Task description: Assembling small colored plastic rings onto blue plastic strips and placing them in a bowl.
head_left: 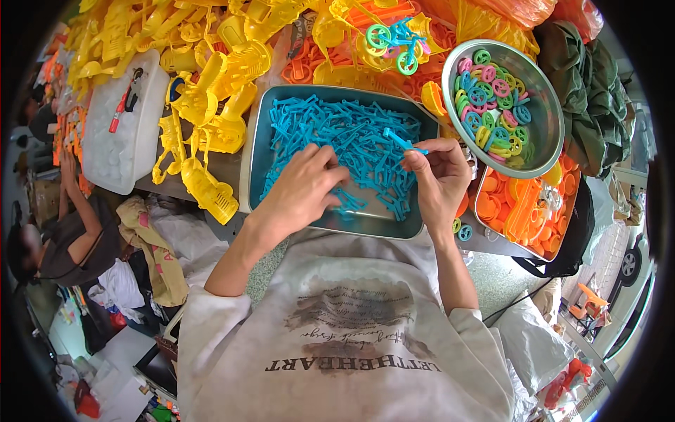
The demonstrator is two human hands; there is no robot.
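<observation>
A metal tray (380, 228) stands before me, with a heap of small blue plastic parts (316, 116) in it. My right hand (441, 184) is at the tray's right edge. Its thumb and fingers pinch one slim blue plastic part (402, 140) above the heap. Over the left half of the tray, my left hand (299, 184) has its fingers curled together, low among the loose parts. Whatever its fingertips hold, if anything, is hidden.
A steel bowl (545, 144) of small colourful wheels sits at the right, beside a tray of orange parts (524, 211). Yellow plastic pieces (204, 98) pile up at the left and back. A white plastic bin (105, 158) stands further left. Another person's arm (81, 218) shows at far left.
</observation>
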